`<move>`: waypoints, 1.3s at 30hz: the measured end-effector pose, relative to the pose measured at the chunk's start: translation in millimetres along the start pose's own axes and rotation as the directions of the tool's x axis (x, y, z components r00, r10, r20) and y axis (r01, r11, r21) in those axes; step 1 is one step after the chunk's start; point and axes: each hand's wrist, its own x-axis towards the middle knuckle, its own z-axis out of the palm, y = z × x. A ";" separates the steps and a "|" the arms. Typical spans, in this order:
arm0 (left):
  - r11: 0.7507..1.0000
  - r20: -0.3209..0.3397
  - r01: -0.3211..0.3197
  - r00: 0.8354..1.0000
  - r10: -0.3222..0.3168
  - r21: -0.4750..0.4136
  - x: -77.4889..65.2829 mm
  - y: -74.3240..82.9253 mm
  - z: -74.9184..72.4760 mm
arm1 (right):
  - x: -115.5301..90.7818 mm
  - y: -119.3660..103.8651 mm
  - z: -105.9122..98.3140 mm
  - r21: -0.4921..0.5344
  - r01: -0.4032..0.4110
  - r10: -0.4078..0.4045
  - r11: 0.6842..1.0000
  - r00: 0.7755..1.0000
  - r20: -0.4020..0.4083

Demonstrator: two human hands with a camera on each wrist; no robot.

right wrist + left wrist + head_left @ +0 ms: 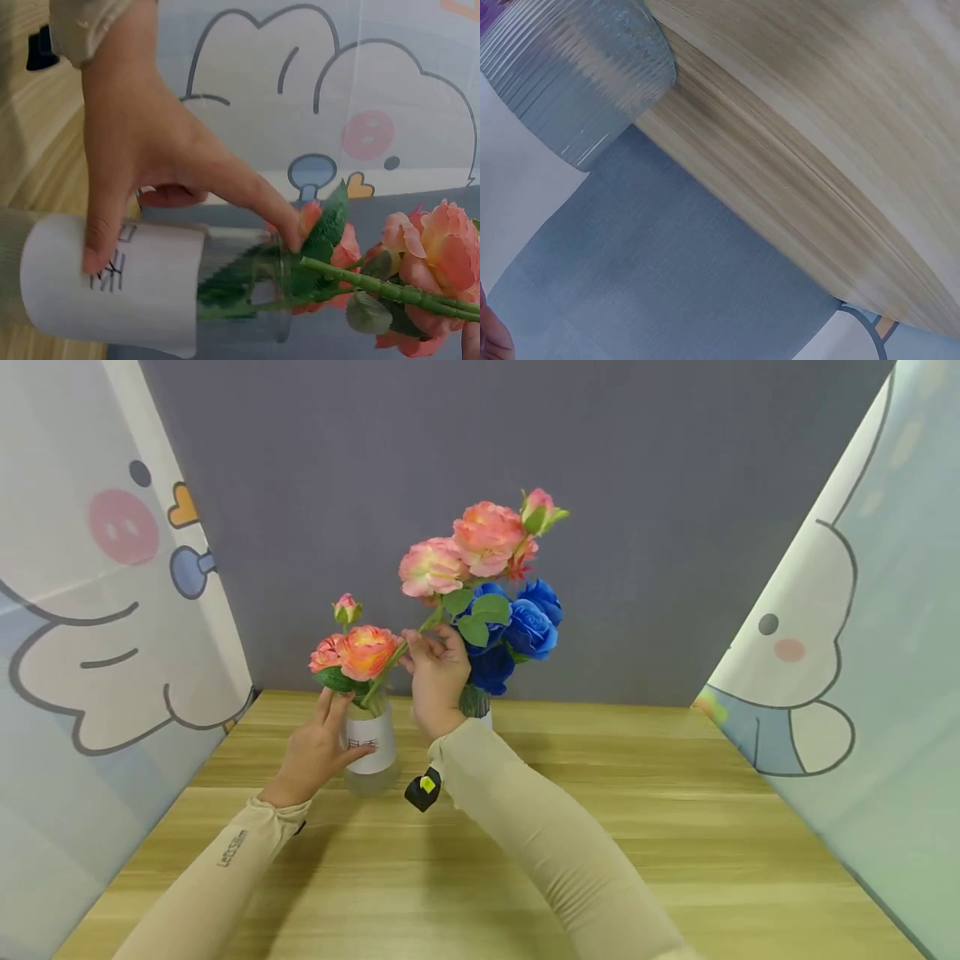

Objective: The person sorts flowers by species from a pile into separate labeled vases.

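Observation:
A clear glass vase with a white paper label stands on the table, with orange-pink flowers in it. My left hand holds it from the left, thumb across the label and a fingertip up at the rim, as the right wrist view shows. My right hand pinches the long green stem of a pink flower spray. This stem slants, its cut lower end at the vase mouth and its blooms high to the right. In the left wrist view, ribbed glass fills the upper left corner.
Close behind my right hand, blue roses stand in a second vase, partly hidden by the hand. A grey back wall and cartoon-printed side panels enclose the wooden table.

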 end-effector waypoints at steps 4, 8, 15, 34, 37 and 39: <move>1.000 0.012 0.008 1.000 -0.008 0.002 -0.6 1.2 -0.2 | 7.4 0.8 0.8 -0.003 0.042 -0.042 0.999 0.998 -0.036; 1.000 0.018 0.021 1.000 -0.021 -0.011 -0.3 2.6 -1.1 | 13.7 2.4 3.5 0.016 0.049 -0.048 0.999 0.997 -0.053; 0.999 0.047 0.043 0.998 -0.042 -0.012 -1.5 3.5 -3.1 | 19.2 9.3 8.9 0.026 0.042 -0.040 0.999 0.998 -0.053; 1.000 0.036 0.013 0.999 -0.012 -0.027 -1.1 3.2 -5.2 | 8.2 37.0 1.4 -0.296 0.050 -0.058 0.954 0.998 -0.018; 0.999 0.039 0.026 0.999 -0.025 -0.027 -1.6 3.0 -4.8 | 3.1 45.0 -1.6 -0.339 0.061 -0.069 0.939 0.998 -0.013; 0.999 0.039 0.031 0.999 -0.030 -0.018 -1.7 3.0 -4.4 | 0.7 49.9 -4.5 -0.358 0.071 -0.074 0.931 0.997 0.006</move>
